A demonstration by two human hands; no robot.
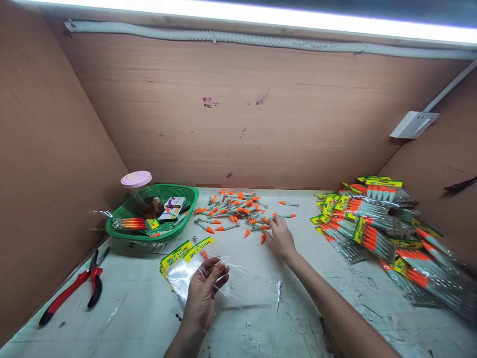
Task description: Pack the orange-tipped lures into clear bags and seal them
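Left hand (204, 283) closed on white strands (235, 267), orange jig tip (204, 254) showing, beside BCT LURE bags (177, 255); right hand (280, 239) at loose squid jigs (241, 205) on desk (134, 298), grip unclear, cannot tell

A blown-out strip light (261, 17) glares across the top, leaving the back panel (223, 124) bright and the left wall (40, 164) dimmer.

One head-worn camera looks forward and down from close above a pale, flat worktop (130, 303), facing a brown, flat wooden back panel (298, 124).
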